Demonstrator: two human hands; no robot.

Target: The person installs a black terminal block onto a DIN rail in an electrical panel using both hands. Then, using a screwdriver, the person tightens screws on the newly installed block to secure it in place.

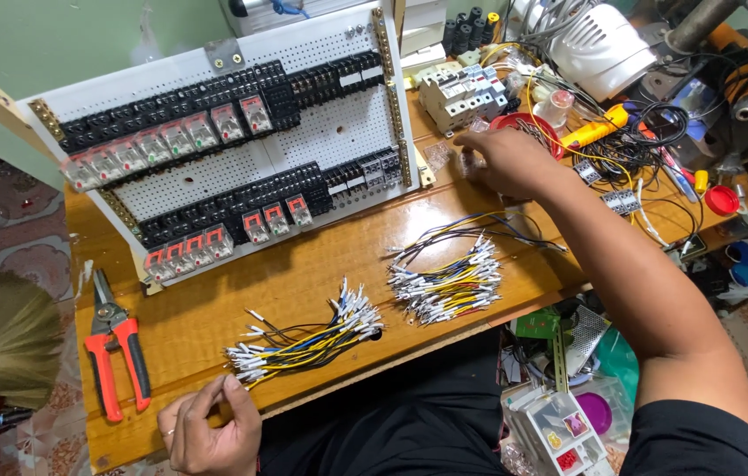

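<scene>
L hand (208, 430) sits at the near edge of the wooden bench (321, 273), fingers pinched on the end of 1 wire from the nearer wire bundle (308, 339), a loose fan of short yellow, blue & black leads w/ white ferrule tips. R hand (504, 160) is stretched out to the far side of the bench, fingers curled down at a small clear packet (437, 155) just beside the red dish (528, 129); can't tell if it's actually gripping anything. A 2nd wire bundle (446, 286), same sort of leads, lies on the bench under the R forearm, well apart from both hands. White perforated panel (233, 132) leans tilted at the back of the bench, carrying 2 rows of black relay sockets, some w/ clear relays plugged in. Red-handled cutters (114, 353) lie flat near the L edge, just L of the L hand. Grey breakers (462, 92) & a yellow tool (599, 128) sit in the clutter beyond the R hand
</scene>
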